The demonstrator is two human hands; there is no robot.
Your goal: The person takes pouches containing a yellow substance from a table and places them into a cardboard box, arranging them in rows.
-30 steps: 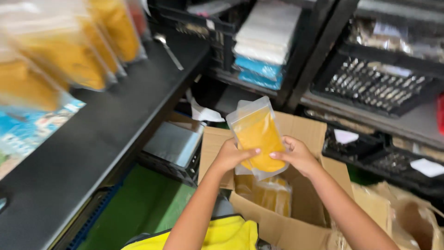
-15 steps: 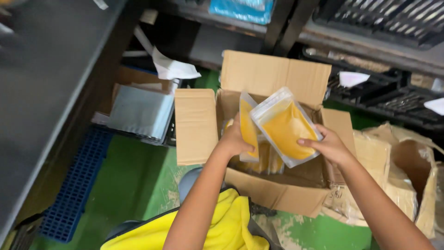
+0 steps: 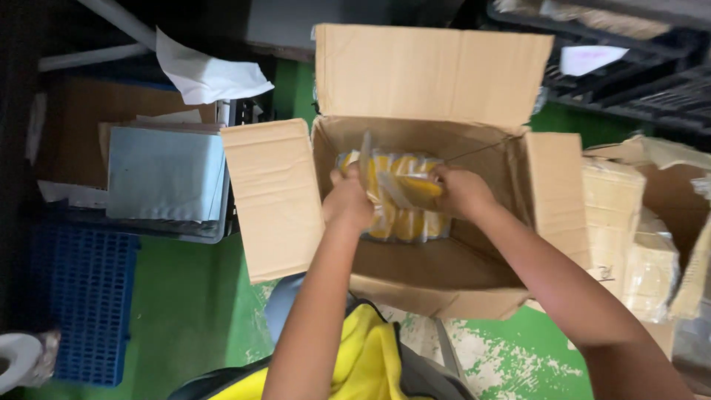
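My hands are down inside the open cardboard box (image 3: 444,274) at the centre of the frame, hemmed in by its walls: the back flap (image 3: 433,74) stands up toward the top of the frame, the left flap (image 3: 274,196) lies spread out flat, and the right flap (image 3: 555,192) folds outward. Toward the near wall the box's brown bottom is bare, so there is free room below my wrists. My left hand (image 3: 349,201) is curled closed on the left edge of a clear pouch of yellow stuff (image 3: 404,185), and my right hand (image 3: 461,192) grips its right edge, so the pouch sits between both hands, against the row of similar yellow pouches (image 3: 404,222) standing by the far wall of the box. The box rests on a green floor (image 3: 185,311) with worn, pale patches at the lower right. At the left of the frame a grey tray (image 3: 167,185) holds flat packets, with a blue plastic crate (image 3: 92,311) below it and white crumpled paper (image 3: 204,74) above. Torn cardboard boxes (image 3: 644,237) crowd the right edge, and dark wire shelving (image 3: 629,67) fills the upper right.
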